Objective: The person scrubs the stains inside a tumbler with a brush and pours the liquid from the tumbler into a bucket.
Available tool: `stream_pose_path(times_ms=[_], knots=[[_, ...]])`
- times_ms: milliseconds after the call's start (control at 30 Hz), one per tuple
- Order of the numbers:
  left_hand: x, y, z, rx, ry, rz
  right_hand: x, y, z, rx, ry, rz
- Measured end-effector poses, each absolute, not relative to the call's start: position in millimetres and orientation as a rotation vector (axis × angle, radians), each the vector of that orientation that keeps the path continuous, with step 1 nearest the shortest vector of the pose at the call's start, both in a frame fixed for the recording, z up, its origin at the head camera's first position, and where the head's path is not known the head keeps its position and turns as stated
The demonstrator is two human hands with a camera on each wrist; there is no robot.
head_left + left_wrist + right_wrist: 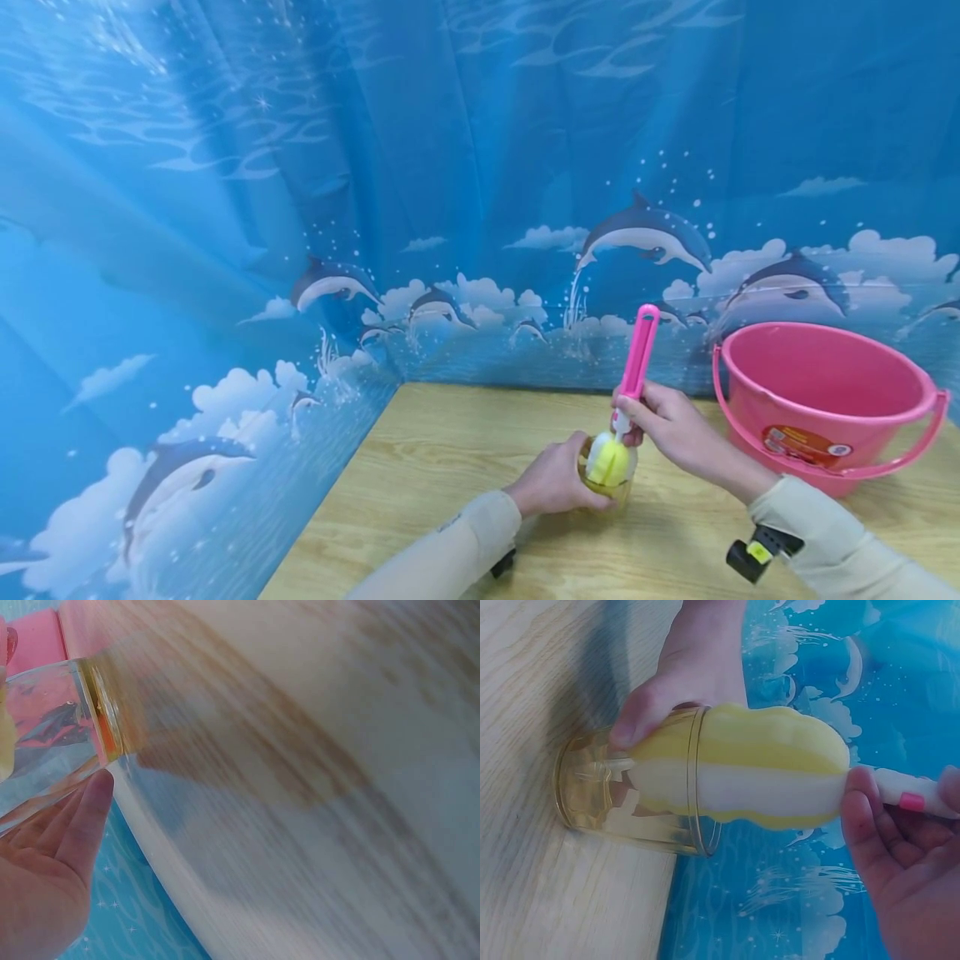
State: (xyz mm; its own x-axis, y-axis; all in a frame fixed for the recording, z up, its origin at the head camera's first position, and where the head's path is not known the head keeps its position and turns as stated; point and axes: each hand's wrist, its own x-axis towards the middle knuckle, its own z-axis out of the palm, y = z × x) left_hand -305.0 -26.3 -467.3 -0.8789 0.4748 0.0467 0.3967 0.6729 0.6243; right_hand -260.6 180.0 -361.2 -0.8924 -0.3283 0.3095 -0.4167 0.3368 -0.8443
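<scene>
A clear amber-tinted cup [581,799] stands on the wooden table [405,467], and my left hand [555,479] grips it round the side. In the right wrist view the left thumb lies across the cup's wall. A sponge bottle brush [640,358] with a pink handle and a yellow-and-white head is upright in the cup. The lower part of its head [772,784] is inside; the rest stands above the rim. My right hand [671,425] holds the brush low on the handle, at the white neck. The left wrist view shows the left fingers [71,825] along the cup.
A pink bucket [817,392] with its handle hanging down stands at the right of the table, close to the right forearm. Behind and to the left hangs a blue dolphin-printed curtain [480,208], which meets the table's back and left edges.
</scene>
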Motion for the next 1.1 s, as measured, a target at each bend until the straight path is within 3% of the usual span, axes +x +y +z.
stream_pose_path(times_ms=[1100], knots=[[-305.3,-27.7,-464.7,0.703,2.697,1.045,-260.6,182.2,-351.3,0.773,-2.483,1.601]])
